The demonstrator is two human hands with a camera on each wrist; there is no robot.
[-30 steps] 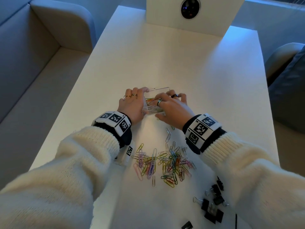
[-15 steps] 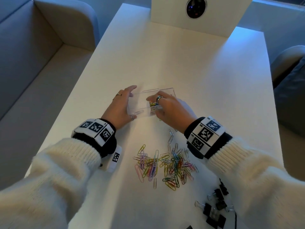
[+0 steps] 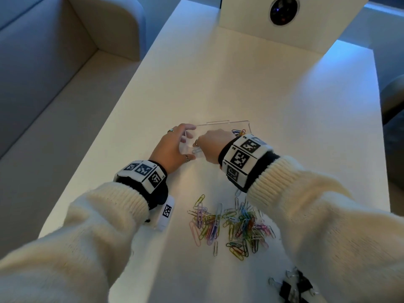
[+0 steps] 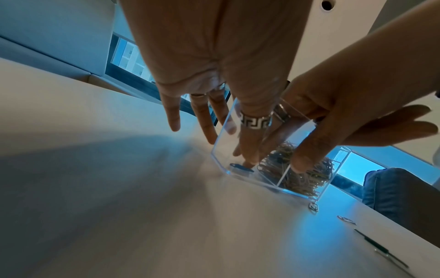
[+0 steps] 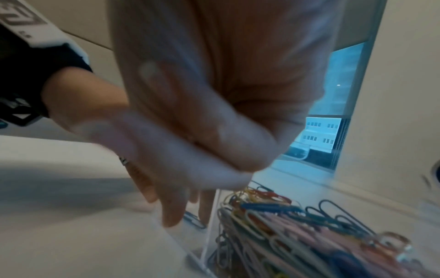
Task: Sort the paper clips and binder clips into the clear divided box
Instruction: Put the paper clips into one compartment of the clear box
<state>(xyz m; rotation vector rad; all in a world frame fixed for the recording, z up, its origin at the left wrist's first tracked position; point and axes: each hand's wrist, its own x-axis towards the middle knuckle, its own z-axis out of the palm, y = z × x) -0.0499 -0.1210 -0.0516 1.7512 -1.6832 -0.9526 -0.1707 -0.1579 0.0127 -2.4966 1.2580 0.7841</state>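
Note:
The clear divided box (image 3: 227,122) stands on the white table (image 3: 262,88). Its right compartment holds a heap of coloured paper clips (image 3: 238,132) (image 5: 273,216). One blue paper clip (image 4: 240,167) lies in the left compartment. My left hand (image 3: 172,147) brackets the box's left end, thumb along the near wall and straight fingers at the far side. My right hand (image 3: 212,143) reaches down into the box from above, fingertips (image 4: 302,161) low at the divider, with nothing seen between them. It is blurred in the right wrist view. A pile of paper clips (image 3: 231,224) lies near me, black binder clips (image 3: 295,287) at the front right.
A white panel with a round dark lens (image 3: 284,9) stands at the table's far end. A grey sofa (image 3: 43,62) runs along the left. Two stray clips (image 4: 314,206) lie just beside the box. A thin dark rod (image 4: 381,250) lies near the binder clips.
My left hand slid off the box top to its left end. My right hand turned and moved left over the box, its wrist now raised above the right compartment.

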